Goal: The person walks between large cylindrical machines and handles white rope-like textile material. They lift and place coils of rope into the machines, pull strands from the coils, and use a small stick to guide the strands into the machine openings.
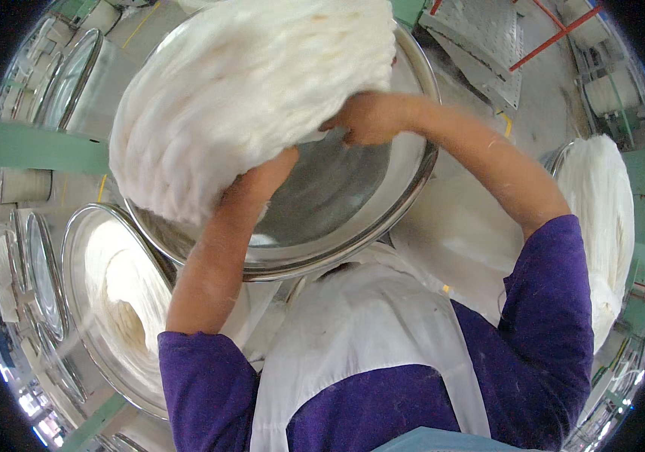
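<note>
A large, thick bundle of white fibre sliver (247, 83) covers the far left of a round metal-rimmed can (383, 226) in front of me and bulges over its rim. Beneath the bundle's near edge, my left hand (276, 172) holds it from below, its fingertips hidden by the fibre. My right hand (374, 119) grips the right lower edge of the bundle with curled fingers. The can's grey bottom plate (330, 188) shows below both hands.
Another can with coiled white sliver (123, 294) stands at my left. White sliver (597, 226) heaps over a can at the right. A green bar (44, 147) runs in at the left, and red rails (556, 38) stand near a metal plate (473, 45) at far right.
</note>
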A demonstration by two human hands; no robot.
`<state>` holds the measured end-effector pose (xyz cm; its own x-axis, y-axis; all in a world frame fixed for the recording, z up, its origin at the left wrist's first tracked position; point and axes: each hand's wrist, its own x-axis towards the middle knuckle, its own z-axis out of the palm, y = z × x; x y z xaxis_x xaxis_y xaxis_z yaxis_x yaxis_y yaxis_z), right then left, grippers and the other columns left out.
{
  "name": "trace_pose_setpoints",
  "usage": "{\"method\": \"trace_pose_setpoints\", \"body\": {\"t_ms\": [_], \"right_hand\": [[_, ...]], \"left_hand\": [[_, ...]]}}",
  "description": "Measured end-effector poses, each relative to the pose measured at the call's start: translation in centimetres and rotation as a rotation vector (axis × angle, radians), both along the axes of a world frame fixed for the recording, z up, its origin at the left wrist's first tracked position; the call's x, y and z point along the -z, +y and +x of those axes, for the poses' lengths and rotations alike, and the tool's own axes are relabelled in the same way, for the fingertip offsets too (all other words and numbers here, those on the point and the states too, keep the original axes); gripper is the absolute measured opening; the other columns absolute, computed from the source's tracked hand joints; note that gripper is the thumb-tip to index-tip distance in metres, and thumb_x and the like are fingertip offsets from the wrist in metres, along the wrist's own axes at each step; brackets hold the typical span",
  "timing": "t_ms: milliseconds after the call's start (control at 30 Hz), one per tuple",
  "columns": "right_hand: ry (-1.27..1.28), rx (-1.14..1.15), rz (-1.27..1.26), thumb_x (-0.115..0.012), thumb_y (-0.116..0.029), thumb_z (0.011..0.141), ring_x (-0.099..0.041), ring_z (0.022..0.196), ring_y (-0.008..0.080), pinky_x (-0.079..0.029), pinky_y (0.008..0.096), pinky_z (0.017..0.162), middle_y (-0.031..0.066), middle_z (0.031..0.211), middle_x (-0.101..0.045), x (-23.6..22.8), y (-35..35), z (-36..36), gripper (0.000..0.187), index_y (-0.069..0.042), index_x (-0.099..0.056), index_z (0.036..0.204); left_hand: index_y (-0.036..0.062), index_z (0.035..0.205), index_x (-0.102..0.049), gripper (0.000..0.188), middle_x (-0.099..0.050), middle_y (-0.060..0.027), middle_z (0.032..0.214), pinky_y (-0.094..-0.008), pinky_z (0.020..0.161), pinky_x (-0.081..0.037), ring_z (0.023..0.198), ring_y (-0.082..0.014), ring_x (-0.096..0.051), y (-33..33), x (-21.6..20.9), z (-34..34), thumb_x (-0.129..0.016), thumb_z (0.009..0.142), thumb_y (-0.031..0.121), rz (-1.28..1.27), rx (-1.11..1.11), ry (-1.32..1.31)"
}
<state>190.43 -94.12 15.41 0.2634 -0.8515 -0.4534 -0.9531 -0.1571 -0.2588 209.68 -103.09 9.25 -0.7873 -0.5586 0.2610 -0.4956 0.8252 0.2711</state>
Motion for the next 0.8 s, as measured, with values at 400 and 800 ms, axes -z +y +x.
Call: {"method": "trace_pose_setpoints", "body": {"t_ms": [400,800], "right_hand": [[0.295,0.176,-0.217,-0.054,-0.019,0.089,-0.056,0.118,0.0329,-0.043,0.0443,0.100,0.0189,0.121,-0.062,5.2,-0.5,2.3,0.034,-0.003,-0.063,0.117],[-0.291,0.273,-0.268,-0.055,-0.030,0.093,-0.062,0.062,0.0311,-0.046,0.0403,0.057,0.0126,0.067,-0.059,-7.9,15.2,5.4,0.026,-0.004,-0.061,0.091]], "left_hand": [[0.0096,0.127,-0.057,0.044,-0.056,-0.0149,0.130,-0.0407,0.108,-0.034,0.125,-0.0329,-0.046,0.4,-0.7,0.4,-0.059,0.084,0.016,0.020,-0.019,0.108],[0.0141,0.147,-0.034,0.067,-0.031,-0.0109,0.153,-0.0354,0.117,-0.018,0.141,-0.0285,-0.025,-1.9,1.9,0.8,-0.052,0.091,0.048,0.757,0.040,-0.010]]}}
